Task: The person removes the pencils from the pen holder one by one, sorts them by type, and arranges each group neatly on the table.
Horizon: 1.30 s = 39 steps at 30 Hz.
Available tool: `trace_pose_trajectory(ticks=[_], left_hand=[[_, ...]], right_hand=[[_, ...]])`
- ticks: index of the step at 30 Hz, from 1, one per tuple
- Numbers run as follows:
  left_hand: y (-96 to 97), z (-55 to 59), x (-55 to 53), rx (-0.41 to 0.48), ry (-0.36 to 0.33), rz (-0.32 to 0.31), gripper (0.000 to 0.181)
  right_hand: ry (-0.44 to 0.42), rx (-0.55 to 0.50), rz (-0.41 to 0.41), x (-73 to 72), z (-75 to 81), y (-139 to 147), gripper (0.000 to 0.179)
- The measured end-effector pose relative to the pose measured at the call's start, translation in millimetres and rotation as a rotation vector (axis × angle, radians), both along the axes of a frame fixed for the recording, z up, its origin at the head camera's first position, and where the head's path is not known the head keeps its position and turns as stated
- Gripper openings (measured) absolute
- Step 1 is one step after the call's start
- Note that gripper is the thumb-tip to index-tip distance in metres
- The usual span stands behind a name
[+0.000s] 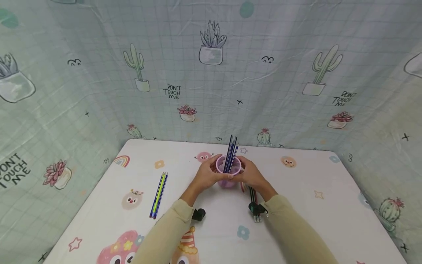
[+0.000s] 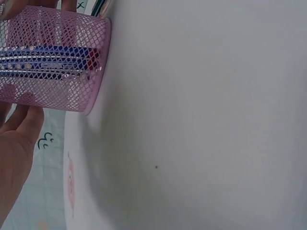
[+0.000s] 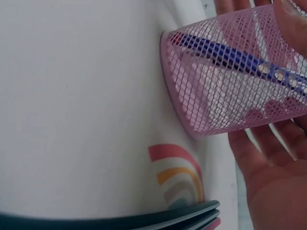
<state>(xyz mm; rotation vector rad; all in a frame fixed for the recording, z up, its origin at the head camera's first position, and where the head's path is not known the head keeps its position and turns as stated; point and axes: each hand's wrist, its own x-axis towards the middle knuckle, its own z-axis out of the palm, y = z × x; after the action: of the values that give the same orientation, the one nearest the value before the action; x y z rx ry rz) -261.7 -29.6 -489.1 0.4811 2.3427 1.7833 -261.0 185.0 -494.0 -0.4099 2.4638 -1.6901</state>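
Observation:
A pink mesh pencil cup (image 1: pixel 226 183) stands upright at the middle of the table, its base right at the tabletop. My left hand (image 1: pixel 207 173) grips its left side, and my right hand (image 1: pixel 253 174) grips the right, thumbs towards me near the rim and fingers round the sides. Several dark blue patterned pencils (image 1: pixel 231 156) lean inside the cup, rising above its rim. Through the mesh, the right wrist view shows a blue pencil (image 3: pixel 230 56) slanting down to the base. The left wrist view shows the cup's mesh wall (image 2: pixel 53 93) between fingers.
Blue patterned pencils and a yellow-green one (image 1: pixel 159 196) lie side by side on the left of the table (image 1: pixel 296 227). Dark green pencils (image 1: pixel 252 196) lie partly hidden beneath my right wrist. A patterned cloth (image 1: pixel 211 80) hangs behind and at both sides.

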Motion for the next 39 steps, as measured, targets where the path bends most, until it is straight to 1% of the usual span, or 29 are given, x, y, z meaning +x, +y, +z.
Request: trace_pose_trajectory(ticks=[2,4,6,7,8,9,10,12,14,16,18,21,23,25,27,29,33,36,39], left_hand=[[-1.5,2.0,0.1,-0.023,-0.005,-0.020,0.098],[-3.9,6.4,0.3,-0.073,-0.008,-0.048,0.099],[-6.1,11.7,0.4,-0.140,0.019,-0.059,0.097],[-6.5,13.9,0.0,-0.159,0.050,-0.052,0.093],[-6.4,16.2,-0.2,-0.174,0.088,-0.027,0.088],[-5.5,18.7,-0.2,-0.178,0.132,0.015,0.081],[-3.8,21.5,0.0,-0.174,0.178,0.070,0.072],[2.4,26.7,0.7,-0.125,0.262,0.173,0.052],[11.1,31.0,1.7,-0.088,0.326,0.237,0.035],[20.8,34.2,3.1,-0.098,0.343,0.262,0.027],[30.0,35.6,2.6,-0.139,0.346,0.271,0.024],[42.3,38.3,0.4,-0.263,0.333,0.309,0.023],[49.5,40.4,-1.8,-0.353,0.349,0.334,0.022],[55.5,42.0,-2.7,-0.444,0.380,0.344,0.020],[59.3,42.0,-1.7,-0.502,0.412,0.347,0.017],[61.0,39.9,-0.1,-0.521,0.443,0.343,0.014],[60.4,36.1,2.5,-0.511,0.471,0.315,0.012],[60.3,36.0,1.2,-0.559,0.489,0.274,0.015],[62.0,38.9,-0.9,-0.631,0.477,0.234,0.018]], right_hand=[[0.003,0.026,-0.012,-0.3,-0.8,-0.8,0.079],[0.008,0.044,-0.022,-0.5,-1.5,-0.4,0.079],[0.010,0.048,-0.029,-0.7,-1.6,0.0,0.079],[0.011,0.049,-0.031,-0.8,-1.7,0.4,0.079],[0.009,0.048,-0.036,-0.8,-1.6,0.7,0.079],[0.008,0.044,-0.037,-0.9,-1.6,0.8,0.079],[0.007,0.041,-0.039,-1.2,-1.2,0.9,0.079],[0.006,0.042,-0.042,-1.9,-0.8,0.9,0.080],[0.004,0.044,-0.047,-2.1,-0.5,0.9,0.080],[-0.001,0.047,-0.052,-1.9,-0.1,0.9,0.081],[-0.008,0.042,-0.053,-1.9,0.1,1.3,0.081],[-0.012,0.033,-0.054,-3.1,-0.7,1.8,0.081],[-0.008,0.034,-0.052,-3.8,-1.0,2.1,0.081],[-0.005,0.035,-0.058,-3.9,-1.0,2.0,0.079],[-0.005,0.039,-0.061,-3.6,-0.8,1.7,0.077],[-0.003,0.047,-0.063,-3.1,-0.6,1.5,0.076],[-0.013,0.071,-0.069,-2.6,0.1,0.9,0.077],[-0.010,0.084,-0.082,-2.6,1.7,1.1,0.078],[-0.010,0.085,-0.086,-3.9,2.4,1.6,0.076]])
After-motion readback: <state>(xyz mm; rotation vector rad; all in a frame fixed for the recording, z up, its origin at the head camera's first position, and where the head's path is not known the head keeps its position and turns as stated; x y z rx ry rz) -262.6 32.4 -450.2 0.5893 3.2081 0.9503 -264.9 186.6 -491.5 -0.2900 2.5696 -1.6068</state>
